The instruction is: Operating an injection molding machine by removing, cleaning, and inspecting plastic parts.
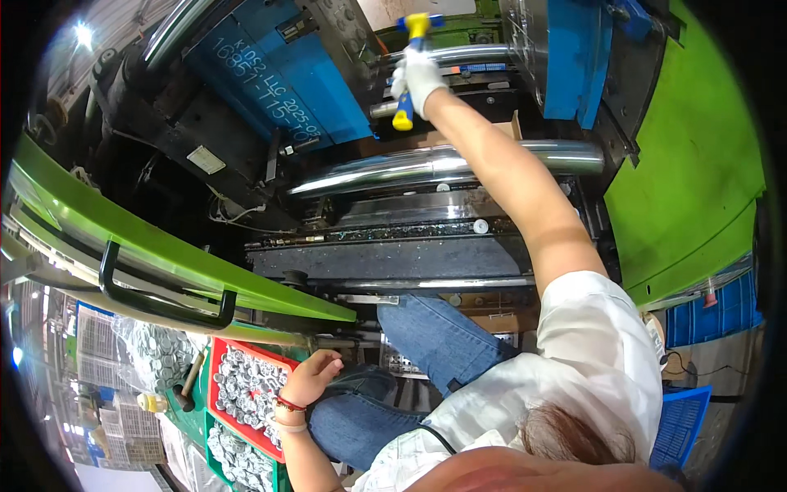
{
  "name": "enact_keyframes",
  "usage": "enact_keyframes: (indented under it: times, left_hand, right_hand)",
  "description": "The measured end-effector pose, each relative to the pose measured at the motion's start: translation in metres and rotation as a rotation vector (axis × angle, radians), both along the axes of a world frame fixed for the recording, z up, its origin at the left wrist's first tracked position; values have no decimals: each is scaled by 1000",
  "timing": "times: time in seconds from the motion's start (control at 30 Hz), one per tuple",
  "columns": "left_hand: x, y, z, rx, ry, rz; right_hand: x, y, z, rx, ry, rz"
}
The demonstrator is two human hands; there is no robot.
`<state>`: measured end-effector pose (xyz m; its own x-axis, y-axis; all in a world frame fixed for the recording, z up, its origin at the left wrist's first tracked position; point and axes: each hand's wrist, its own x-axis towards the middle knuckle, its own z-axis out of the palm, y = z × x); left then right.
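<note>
My right hand [424, 78], in a white glove, reaches far forward between the two blue mould halves of a machine. It is closed around the blue-and-yellow handle of a T-shaped hammer [417, 26], whose head points up and away. The left mould half [270, 74] carries handwritten marks; the other half [567, 61] stands to the right. My left hand [313, 375], bare with wrist bands, hovers over my knee beside a red tray [212, 385] of small, shiny round parts. Its fingers are loosely bent, and nothing shows in them.
Thick polished bars [385, 176] cross the machine under my right arm. Small white round pieces [480, 226] lie on its ledges. A green door with a black handle [164, 295] runs along the left. Beside the trays lie a wooden-handled hammer [193, 379] and a clear bag of parts [156, 354].
</note>
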<state>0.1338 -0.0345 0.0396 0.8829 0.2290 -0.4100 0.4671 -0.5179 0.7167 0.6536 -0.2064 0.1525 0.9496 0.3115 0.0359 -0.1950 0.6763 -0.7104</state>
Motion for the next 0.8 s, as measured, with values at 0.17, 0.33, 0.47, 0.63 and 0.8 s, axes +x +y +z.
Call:
enact_keyframes:
  times: [0.17,0.33,0.47,0.63,0.8]
  left_hand:
    - [-7,5,-1,41,41,47]
    - [3,6,-4,-9,18,16]
    - [7,5,-6,-34,14,-6]
    - [5,5,-5,-85,11,42]
    - [7,9,-7,-78,34,34]
  right_hand:
    - [37,13,59,246,55,-494]
    - [25,41,59,-291,-24,152]
    - [65,9,58,47,6,-19]
    - [74,37,61,268,4,-612]
    - [57,29,36,-88,-107,235]
